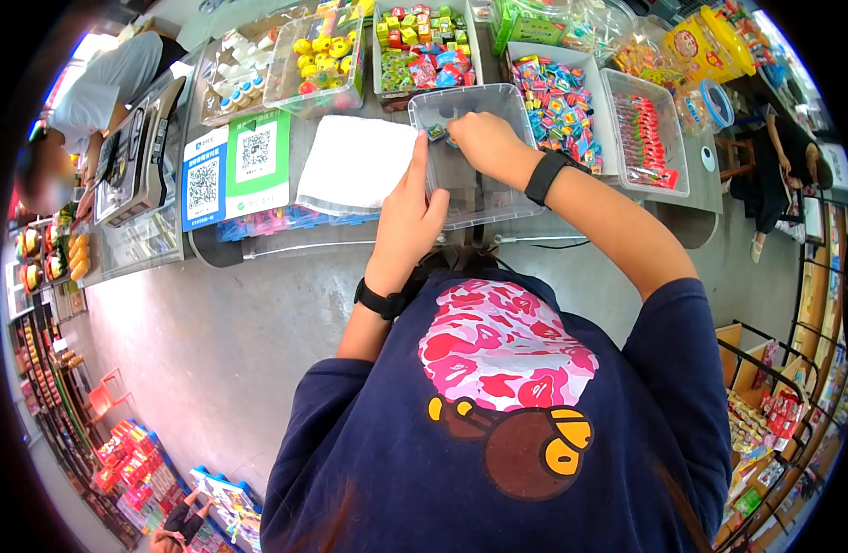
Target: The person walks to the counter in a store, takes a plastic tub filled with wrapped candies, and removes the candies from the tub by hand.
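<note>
A clear plastic box (484, 217) stands at the counter's front edge, with a few small wrapped candies (436, 132) near its far left corner. My left hand (408, 226) grips the left wall of this box, its index finger stretched along the rim and its thumb on the inner side. Reaching in over the box, my right hand (491, 147) has its fingers curled down and closed at the candies; a bit of wrapper shows by the fingertips, the rest is hidden. Beside my left hand lies a folded white cloth (359, 164).
Blue and green QR-code signs (256, 152) lie at the left, near a dark counter machine (134, 157) and another person (111, 88). Tubs of sweets line the back, among them a white box of candies (562, 101) and a tub of red-wrapped sticks (647, 138).
</note>
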Demonstrator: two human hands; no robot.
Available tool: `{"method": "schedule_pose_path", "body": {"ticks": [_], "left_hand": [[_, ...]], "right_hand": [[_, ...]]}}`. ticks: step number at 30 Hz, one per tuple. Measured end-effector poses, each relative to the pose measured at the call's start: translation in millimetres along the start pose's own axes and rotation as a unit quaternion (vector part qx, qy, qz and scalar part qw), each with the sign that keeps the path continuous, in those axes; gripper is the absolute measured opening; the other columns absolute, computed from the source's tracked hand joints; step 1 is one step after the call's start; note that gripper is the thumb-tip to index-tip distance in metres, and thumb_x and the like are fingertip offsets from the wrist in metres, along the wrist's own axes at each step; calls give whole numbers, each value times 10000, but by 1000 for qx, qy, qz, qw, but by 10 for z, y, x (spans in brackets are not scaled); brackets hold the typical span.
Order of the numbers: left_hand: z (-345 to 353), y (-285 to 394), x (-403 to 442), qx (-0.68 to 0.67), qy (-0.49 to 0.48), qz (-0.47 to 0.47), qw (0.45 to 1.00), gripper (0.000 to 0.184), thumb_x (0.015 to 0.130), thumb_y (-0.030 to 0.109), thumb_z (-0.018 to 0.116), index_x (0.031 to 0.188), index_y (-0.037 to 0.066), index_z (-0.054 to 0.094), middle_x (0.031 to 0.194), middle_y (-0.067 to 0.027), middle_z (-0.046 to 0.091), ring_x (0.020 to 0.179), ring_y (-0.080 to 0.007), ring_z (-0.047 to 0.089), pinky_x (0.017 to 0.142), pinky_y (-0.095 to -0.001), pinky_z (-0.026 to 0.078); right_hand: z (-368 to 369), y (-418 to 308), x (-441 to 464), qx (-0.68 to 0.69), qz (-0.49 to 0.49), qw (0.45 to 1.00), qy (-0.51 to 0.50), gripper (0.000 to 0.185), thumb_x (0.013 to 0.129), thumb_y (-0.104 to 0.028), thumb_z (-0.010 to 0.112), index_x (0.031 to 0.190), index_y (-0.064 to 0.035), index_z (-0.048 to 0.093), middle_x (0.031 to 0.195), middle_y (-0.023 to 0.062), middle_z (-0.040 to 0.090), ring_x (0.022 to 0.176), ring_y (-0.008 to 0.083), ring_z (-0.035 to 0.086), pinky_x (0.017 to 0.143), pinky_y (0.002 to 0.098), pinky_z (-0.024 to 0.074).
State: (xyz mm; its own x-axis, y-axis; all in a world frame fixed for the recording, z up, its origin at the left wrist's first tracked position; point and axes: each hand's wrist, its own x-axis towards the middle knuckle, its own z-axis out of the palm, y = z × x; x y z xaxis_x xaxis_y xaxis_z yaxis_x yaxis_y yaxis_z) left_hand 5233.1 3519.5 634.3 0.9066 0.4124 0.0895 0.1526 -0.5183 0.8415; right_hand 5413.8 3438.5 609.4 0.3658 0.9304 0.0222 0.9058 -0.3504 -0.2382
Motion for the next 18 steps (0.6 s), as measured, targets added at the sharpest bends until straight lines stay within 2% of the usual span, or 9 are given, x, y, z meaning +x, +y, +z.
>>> {"method": "schedule_pose_path", "body": {"ticks": [7,10,13,18], "left_hand": [[-2,9,8,-3,-4,-1,1000,748,807,61,526,1505,65,259,1091,-266,606,678,-328,598,703,-411,500],[9,-17,11,0,-2,0,1000,749,805,60,525,1505,65,258,1074,-264,610,680,-329,600,702,-413,500],[4,-8,13,0,-1,3,1000,751,804,60,526,1505,65,258,1060,-261,612,680,-328,601,700,-413,501],[5,-4,17,5,-1,2,1000,753,804,68,526,1507,66,258,1026,-257,617,674,-326,601,694,-412,501]], "right_hand": [[81,23,32,83,30,996,6,230,773,-119,723,892,26,589,835,260,651,839,435,639,724,491,514],[109,40,35,111,16,994,18,206,758,-88,679,880,57,598,822,280,653,807,443,653,720,495,534],[85,27,42,131,15,991,18,257,736,-101,711,875,73,583,820,291,648,810,450,648,734,486,532],[70,9,67,156,16,987,15,238,738,-102,710,844,70,585,806,297,640,808,449,645,736,476,526]]}}
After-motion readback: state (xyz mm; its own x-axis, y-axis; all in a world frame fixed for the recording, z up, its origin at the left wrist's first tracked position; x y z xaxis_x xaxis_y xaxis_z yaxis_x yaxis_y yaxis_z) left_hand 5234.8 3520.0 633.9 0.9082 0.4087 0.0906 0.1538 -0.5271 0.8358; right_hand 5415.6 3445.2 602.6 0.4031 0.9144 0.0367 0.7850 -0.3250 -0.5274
